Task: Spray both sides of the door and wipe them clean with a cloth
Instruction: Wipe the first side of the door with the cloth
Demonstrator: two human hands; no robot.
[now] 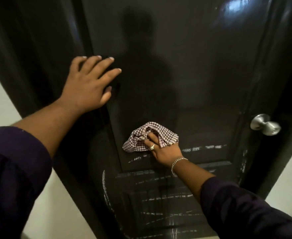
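Right hand (160,150), ring and chain bracelet on, gripped a bunched maroon-and-white checked cloth (148,137) and pressed it to the glossy black panelled door (202,80) near mid-height, whitish streaks just below and beside it. Left hand (88,83) was further up, flat on the door, fingers spread wide. Round brushed-metal doorknob (265,124) sat at the door's right edge.

Left grip (88,81) flat, fingers spread; right grip (160,149) curled, both arms extended.
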